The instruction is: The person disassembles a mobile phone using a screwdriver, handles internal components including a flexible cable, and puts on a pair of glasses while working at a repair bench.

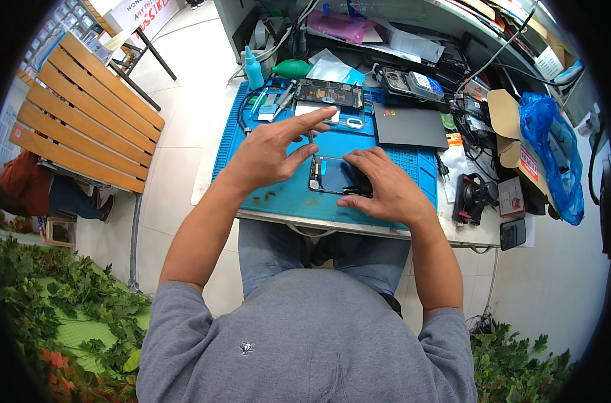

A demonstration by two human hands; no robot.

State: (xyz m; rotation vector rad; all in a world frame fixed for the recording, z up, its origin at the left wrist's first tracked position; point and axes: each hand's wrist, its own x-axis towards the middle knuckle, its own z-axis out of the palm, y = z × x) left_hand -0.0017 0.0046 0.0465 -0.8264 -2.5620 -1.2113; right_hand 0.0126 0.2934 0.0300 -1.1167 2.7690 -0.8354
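My left hand (276, 149) hovers above the mat, left of a phone part, its index finger reaching to the right. A thin, dark, rod-like tool (311, 137) shows between its forefinger and thumb; its kind is unclear. My right hand (384, 183) grips the right end of the phone part (332, 176), thumb on the near edge and fingers on the far one. That part is a dark, flat panel with a thin frame and small metal pieces at its left end. Beyond it lies an opened phone (329, 93) with its insides showing, beside a clear phone case (352, 123).
Under everything is a blue repair mat (278, 201). At the back stand a light-blue bottle (253, 69) and a green air blower (292, 68). A dark flat box (411, 126), a phone holder (476, 199), cables and a blue plastic bag (550, 154) crowd the right.
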